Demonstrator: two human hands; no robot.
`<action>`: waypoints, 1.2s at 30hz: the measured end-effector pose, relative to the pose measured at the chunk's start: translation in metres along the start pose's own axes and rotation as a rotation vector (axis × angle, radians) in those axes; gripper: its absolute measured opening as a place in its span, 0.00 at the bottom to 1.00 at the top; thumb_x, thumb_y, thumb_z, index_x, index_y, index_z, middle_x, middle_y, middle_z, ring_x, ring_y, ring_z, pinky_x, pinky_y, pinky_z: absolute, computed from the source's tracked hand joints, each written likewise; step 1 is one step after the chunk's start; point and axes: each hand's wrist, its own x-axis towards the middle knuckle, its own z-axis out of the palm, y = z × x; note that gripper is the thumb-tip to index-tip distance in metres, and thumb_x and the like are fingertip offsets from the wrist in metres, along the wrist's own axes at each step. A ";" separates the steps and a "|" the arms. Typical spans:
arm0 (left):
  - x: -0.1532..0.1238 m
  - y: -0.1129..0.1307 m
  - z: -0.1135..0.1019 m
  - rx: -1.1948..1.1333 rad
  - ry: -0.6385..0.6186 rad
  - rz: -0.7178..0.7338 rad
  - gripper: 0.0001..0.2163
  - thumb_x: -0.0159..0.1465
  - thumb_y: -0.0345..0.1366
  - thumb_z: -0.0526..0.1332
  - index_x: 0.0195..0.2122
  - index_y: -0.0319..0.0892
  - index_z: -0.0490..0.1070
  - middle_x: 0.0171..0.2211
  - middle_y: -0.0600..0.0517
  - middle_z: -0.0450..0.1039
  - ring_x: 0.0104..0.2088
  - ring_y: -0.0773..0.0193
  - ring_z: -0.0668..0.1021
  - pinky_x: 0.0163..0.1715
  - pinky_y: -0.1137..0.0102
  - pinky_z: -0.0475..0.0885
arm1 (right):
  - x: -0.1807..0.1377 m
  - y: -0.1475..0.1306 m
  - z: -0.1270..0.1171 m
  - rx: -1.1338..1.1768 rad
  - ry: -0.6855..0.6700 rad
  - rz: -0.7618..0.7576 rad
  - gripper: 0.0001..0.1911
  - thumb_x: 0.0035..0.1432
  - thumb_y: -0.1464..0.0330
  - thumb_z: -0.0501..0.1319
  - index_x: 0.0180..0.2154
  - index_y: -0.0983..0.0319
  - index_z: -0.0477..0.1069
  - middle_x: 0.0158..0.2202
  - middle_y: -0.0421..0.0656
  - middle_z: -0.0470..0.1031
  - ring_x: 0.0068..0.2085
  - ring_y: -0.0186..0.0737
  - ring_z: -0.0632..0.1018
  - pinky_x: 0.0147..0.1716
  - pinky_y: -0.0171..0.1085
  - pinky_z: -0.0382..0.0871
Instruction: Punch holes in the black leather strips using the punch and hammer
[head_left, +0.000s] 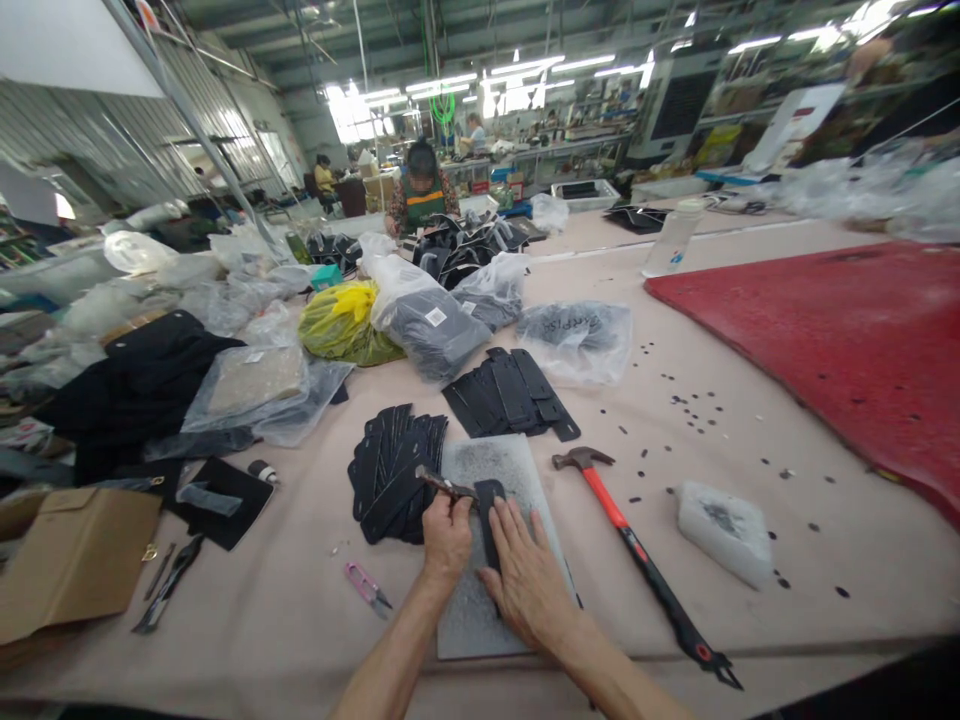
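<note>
My left hand (445, 535) is closed around a small metal punch tool (444, 485), whose tip rests at the top of a black strap piece (489, 497). That piece lies on a grey cutting slab (491, 462). My right hand (528, 575) lies flat with fingers spread, pressing the strap down on the slab. A fanned stack of black pieces (394, 468) sits just left of the slab. Another pile of black straps (510, 392) lies beyond it. A red-handled hammer (637, 550) rests to the right of the slab.
Small snips (367, 585) lie left of my arms, a cardboard box (71, 555) further left. Bags of parts (427, 320) crowd the middle of the table. A red mat (840, 340) covers the right side, a white block (724, 530) in front of it. A person works across the table.
</note>
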 end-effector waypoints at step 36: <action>0.026 0.010 0.022 0.020 -0.244 0.147 0.11 0.64 0.34 0.54 0.39 0.40 0.77 0.39 0.47 0.80 0.42 0.60 0.80 0.48 0.66 0.73 | -0.024 0.010 -0.018 0.238 -0.086 -0.025 0.42 0.56 0.58 0.59 0.66 0.70 0.49 0.69 0.55 0.43 0.68 0.59 0.48 0.65 0.59 0.36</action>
